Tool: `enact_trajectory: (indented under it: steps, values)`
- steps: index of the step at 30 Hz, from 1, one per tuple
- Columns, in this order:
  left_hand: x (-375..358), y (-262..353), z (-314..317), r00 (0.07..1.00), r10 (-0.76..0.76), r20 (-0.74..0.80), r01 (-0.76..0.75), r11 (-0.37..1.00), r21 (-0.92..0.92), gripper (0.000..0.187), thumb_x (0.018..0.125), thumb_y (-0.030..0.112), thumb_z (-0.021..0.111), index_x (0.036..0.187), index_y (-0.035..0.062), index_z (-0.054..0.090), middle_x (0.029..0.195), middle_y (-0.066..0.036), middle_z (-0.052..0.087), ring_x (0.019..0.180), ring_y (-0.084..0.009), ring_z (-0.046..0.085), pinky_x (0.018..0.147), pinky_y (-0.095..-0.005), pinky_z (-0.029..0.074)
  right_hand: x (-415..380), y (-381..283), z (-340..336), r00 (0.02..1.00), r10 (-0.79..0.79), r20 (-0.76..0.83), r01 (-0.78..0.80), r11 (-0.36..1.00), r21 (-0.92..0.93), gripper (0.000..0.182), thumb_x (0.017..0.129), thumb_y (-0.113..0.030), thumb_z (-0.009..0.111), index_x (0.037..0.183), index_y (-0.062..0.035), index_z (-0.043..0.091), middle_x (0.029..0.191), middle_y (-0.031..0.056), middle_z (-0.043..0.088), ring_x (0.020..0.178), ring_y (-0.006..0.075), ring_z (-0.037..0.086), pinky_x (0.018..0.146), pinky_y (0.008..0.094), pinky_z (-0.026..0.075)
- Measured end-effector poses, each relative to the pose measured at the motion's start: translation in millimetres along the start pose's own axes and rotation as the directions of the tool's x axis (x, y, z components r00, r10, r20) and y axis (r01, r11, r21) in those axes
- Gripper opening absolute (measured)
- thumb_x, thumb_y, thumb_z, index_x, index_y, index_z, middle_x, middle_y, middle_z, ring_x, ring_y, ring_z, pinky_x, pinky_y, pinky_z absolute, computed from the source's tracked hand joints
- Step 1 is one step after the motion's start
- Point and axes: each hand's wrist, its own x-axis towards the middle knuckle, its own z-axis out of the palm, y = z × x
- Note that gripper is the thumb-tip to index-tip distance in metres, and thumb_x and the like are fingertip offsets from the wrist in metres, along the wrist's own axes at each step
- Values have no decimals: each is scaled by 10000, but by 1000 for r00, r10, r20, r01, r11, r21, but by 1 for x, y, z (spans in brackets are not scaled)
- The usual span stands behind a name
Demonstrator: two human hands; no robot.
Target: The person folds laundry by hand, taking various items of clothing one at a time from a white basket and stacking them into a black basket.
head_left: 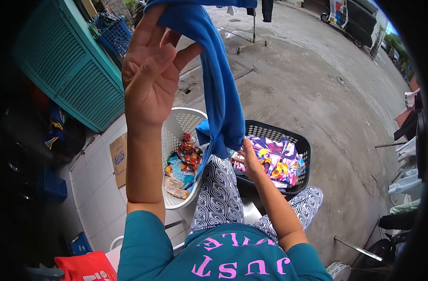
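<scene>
A blue garment (pixel 218 79) hangs in long folds in front of me, its top running past the upper edge of the view. My left hand (pixel 150 77) is raised high, palm toward me, with the cloth held over its partly hidden fingertips. Lower down, my right hand (pixel 251 161) has thumb and finger at the garment's side edge, its other fingers spread a little apart. Bunched blue cloth drops between a white laundry basket (pixel 202 114) with several crumpled clothes (pixel 183 159) and a black basket (pixel 305 150) holding folded, brightly patterned clothes (pixel 274 159).
Left stand a teal louvred cabinet (pixel 83 79) and a blue basket of hangers (pixel 115 37). Flattened cardboard (pixel 119 159) lies on the tiles. A red bag (pixel 85 268) sits lower left. Laundry (pixel 406 182) hangs at right. A metal rack stand (pixel 252 44) is ahead on the concrete.
</scene>
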Motion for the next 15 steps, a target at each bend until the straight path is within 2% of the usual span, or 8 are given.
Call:
enact_trajectory:
  steps: [2, 6, 8, 10, 11, 12, 14, 15]
  values:
    - [11, -2, 13, 998, 40, 48, -40, 999, -4, 556, 830, 85, 489, 1310, -53, 244, 1290, -206, 356, 1182, -283, 405, 968, -419, 393, -10, -6, -19, 989, 55, 134, -87, 966, 243, 821, 762, -701, 380, 1359, -161, 216, 1327, 96, 368, 1187, 265, 395, 933, 442, 317]
    - [21, -16, 32, 999, 48, -13, -47, 999, 23, 586, 823, 103, 497, 1316, -62, 225, 1295, -208, 349, 1200, -301, 377, 1028, -432, 301, -29, -39, -37, 918, -220, 331, -16, 812, 583, 707, 796, -575, 488, 1309, -129, 294, 1242, 78, 451, 1073, 239, 503, 821, 395, 440]
    - [21, -23, 38, 999, 28, 24, -26, 995, -97, 446, 810, 96, 491, 1235, -8, 403, 1182, -149, 486, 1125, -217, 464, 898, -396, 455, -24, -51, -44, 968, -163, 190, 61, 888, 455, 472, 813, -325, 586, 1186, -99, 407, 1094, 63, 530, 945, 190, 559, 734, 302, 482]
    - [11, -21, 9, 995, -77, 65, 87, 982, -166, 364, 822, 204, 451, 1122, -3, 470, 1189, -149, 480, 1144, -250, 440, 938, -412, 394, -6, -77, -63, 968, -245, -61, 250, 895, 370, 323, 735, 40, 476, 1039, -67, 494, 958, 65, 559, 808, 136, 559, 704, 227, 486]
    - [11, -22, -7, 983, -82, 165, 142, 908, -394, 273, 833, 267, 411, 964, 48, 505, 1220, -154, 463, 1176, -280, 412, 942, -412, 365, -4, -96, -72, 949, -310, -54, 313, 914, 257, 327, 702, 51, 457, 1004, -62, 511, 941, 55, 558, 801, 127, 553, 717, 232, 477]
    - [13, -20, -1, 995, -13, 101, 38, 967, -253, 167, 811, 241, 487, 839, 79, 515, 1266, -167, 430, 1260, -298, 303, 997, -442, 318, -4, -118, -80, 927, -373, -39, 375, 916, 140, 335, 668, 62, 438, 969, -56, 527, 924, 44, 556, 793, 118, 547, 729, 238, 468]
    - [5, -22, -19, 999, -3, -51, -16, 931, -365, 144, 818, 241, 465, 785, 101, 473, 1288, -178, 405, 1270, -306, 287, 993, -459, 318, -8, -160, -88, 915, -373, 154, 395, 906, -154, 332, 619, 51, 418, 909, -44, 548, 891, 29, 552, 785, 106, 533, 744, 230, 442]
    - [4, -29, -28, 1000, -30, -4, 27, 950, -310, 168, 810, 250, 467, 893, 105, 486, 1300, -182, 391, 1263, -296, 303, 990, -434, 327, -10, -177, -85, 872, -373, 316, 465, 832, -301, 330, 608, 22, 425, 907, -36, 551, 879, 26, 552, 781, 106, 529, 737, 224, 428]
